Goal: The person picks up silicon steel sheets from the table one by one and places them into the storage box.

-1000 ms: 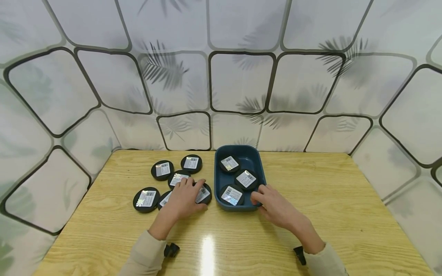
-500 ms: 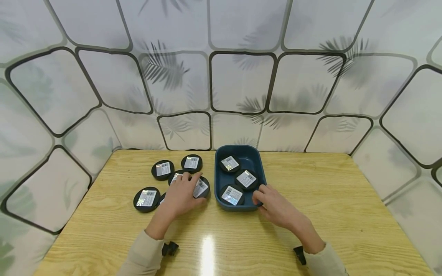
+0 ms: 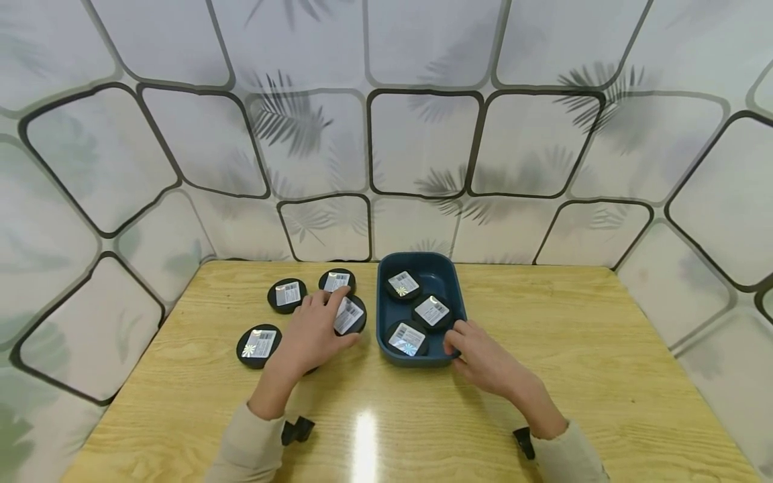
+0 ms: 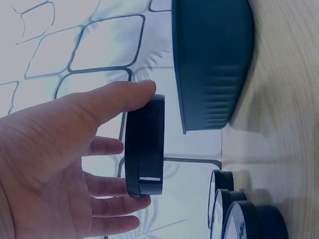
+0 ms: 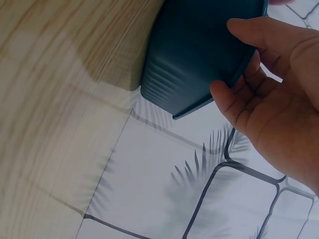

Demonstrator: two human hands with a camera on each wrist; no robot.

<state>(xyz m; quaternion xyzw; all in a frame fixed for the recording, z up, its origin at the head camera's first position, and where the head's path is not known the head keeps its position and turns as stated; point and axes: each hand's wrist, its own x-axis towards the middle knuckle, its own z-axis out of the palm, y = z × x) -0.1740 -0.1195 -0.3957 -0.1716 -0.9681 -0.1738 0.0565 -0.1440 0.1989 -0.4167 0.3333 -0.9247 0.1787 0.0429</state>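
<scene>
Left hand [image 3: 311,335]: It pinches one black disc [image 3: 350,315] by its round side, thumb at the front and fingers at the back. The disc is up off the worktop [image 3: 435,422], close to level, just left of the blue tray [image 3: 417,361].
Right hand [image 3: 483,362]: It grips the tray's front right corner, thumb outside and fingers bent over the rim.
Tray spot: It sits by the worktop's back edge, about midway between the two back corners.
Holding the disc well: I think a firm pinch on the round side is best, with the disc flat and away from the tray's wall and the other discs, so nothing gets bumped. A steady grip on the corner should stop the tray from sliding.
Discs in tray: Three. The back disc [image 3: 403,286] is by the back left corner, the middle disc [image 3: 431,312] by the right wall, the front disc [image 3: 407,338] by the front left corner.
Discs on worktop: Three show well. The far disc [image 3: 337,280] is near the back edge, the second disc [image 3: 286,295] is left of it, and the left-most disc [image 3: 258,345] is nearest the left edge. A dark bit [image 3: 311,370] peeks out under the wrist; it may be another disc.
Count: Seven sure discs, one tray, two hands.
</scene>
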